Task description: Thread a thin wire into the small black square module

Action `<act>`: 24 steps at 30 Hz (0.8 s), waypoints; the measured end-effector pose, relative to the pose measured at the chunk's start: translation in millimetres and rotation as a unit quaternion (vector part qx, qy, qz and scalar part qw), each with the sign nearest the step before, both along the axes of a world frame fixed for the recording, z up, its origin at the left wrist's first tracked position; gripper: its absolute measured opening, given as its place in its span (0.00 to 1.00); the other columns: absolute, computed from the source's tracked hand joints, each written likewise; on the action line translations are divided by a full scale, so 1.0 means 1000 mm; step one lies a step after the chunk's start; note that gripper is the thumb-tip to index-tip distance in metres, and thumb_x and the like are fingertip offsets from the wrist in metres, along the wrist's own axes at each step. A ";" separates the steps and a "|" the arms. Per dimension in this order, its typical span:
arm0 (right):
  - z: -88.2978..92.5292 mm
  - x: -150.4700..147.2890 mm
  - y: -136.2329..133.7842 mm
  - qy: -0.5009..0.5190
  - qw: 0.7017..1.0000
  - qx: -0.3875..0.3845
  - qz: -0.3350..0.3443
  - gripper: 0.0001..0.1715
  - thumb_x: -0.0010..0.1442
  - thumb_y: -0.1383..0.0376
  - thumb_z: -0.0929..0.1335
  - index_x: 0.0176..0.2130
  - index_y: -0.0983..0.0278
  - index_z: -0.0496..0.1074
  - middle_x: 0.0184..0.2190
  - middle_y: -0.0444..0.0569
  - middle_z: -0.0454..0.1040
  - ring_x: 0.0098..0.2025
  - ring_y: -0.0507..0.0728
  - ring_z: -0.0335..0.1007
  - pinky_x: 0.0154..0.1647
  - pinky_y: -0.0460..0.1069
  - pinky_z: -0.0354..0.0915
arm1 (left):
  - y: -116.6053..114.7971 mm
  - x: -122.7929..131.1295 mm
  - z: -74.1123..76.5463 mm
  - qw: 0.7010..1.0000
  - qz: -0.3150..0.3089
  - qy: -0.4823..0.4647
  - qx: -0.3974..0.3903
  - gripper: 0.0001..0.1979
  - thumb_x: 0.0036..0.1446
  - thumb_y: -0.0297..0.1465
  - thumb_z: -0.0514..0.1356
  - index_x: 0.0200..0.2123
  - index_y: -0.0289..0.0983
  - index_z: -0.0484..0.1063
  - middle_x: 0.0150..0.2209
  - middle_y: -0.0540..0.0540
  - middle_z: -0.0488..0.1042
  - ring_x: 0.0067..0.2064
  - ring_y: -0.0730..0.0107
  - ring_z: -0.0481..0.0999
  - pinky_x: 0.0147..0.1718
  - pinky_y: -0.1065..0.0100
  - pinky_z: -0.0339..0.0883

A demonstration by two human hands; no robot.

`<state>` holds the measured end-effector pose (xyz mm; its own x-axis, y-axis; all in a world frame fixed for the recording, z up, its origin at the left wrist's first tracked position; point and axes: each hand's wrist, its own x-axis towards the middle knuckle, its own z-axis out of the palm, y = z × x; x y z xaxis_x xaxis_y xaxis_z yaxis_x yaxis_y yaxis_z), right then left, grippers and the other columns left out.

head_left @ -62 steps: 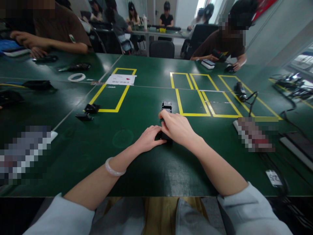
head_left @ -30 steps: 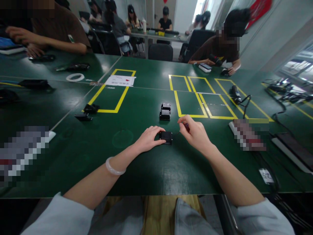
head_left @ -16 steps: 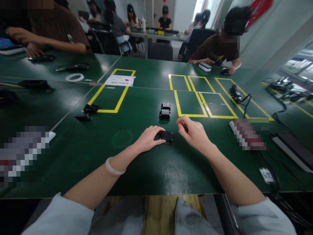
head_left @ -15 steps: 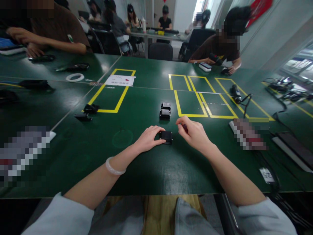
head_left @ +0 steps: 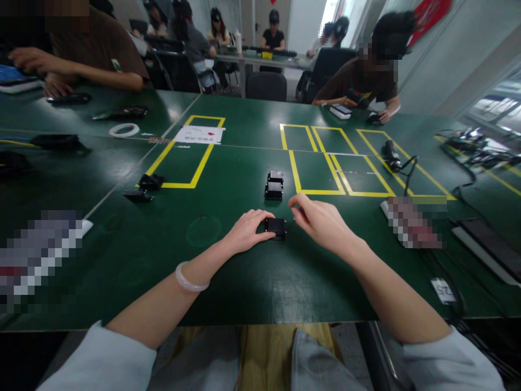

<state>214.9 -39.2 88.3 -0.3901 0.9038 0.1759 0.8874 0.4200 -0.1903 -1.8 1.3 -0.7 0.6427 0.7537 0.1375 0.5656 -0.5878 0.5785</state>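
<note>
A small black box-shaped part (head_left: 277,228) lies on the green table (head_left: 252,282) in front of me. My left hand (head_left: 246,232) rests on the table and grips the part's left side with curled fingers. My right hand (head_left: 319,222) hovers just right of the part, fingers pinched on something small that I cannot make out. Two more black parts (head_left: 274,185) sit in a row a little farther away, beside a yellow-taped rectangle (head_left: 317,172).
Another yellow rectangle (head_left: 185,157) with a white paper (head_left: 199,134) lies to the far left, black pieces (head_left: 144,187) near its corner. A tape roll (head_left: 125,130), a black tool with a cable (head_left: 394,155) and wires (head_left: 476,146) lie around. Other people work at the table's far side.
My right hand has left the black parts, pulled back to the right with a pinch, then drifted slightly left toward the near part. My left hand has stayed on that part.
</note>
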 end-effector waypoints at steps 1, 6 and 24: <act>0.001 0.000 0.000 0.004 1.000 -0.002 0.008 0.13 0.66 0.64 0.57 0.47 0.64 0.65 0.32 0.48 0.76 0.30 0.53 0.69 0.30 0.47 0.53 | 0.000 0.000 0.000 1.000 0.000 0.001 0.000 0.18 0.60 0.43 0.59 0.50 0.42 0.68 0.49 0.46 0.72 0.48 0.58 0.69 0.48 0.59 0.61; 0.005 0.003 -0.002 -0.006 0.999 0.002 0.039 0.12 0.65 0.64 0.57 0.45 0.63 0.64 0.30 0.47 0.74 0.30 0.54 0.68 0.32 0.47 0.53 | 0.001 0.000 -0.002 1.000 -0.004 -0.001 0.002 0.18 0.60 0.43 0.59 0.50 0.42 0.68 0.49 0.47 0.72 0.48 0.58 0.69 0.48 0.60 0.61; 0.004 0.009 -0.002 -0.026 0.998 0.008 0.051 0.13 0.68 0.60 0.57 0.40 0.64 0.65 0.29 0.47 0.72 0.30 0.54 0.66 0.32 0.47 0.53 | 0.001 -0.001 -0.001 1.000 0.002 0.005 -0.004 0.20 0.60 0.44 0.58 0.51 0.42 0.68 0.49 0.45 0.72 0.49 0.58 0.68 0.49 0.59 0.62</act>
<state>223.7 -41.1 92.2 -0.4893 0.8557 0.1682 0.8479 0.5120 -0.1377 -2.4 2.5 -1.8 0.6414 0.7569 0.1249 0.5740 -0.5815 0.5765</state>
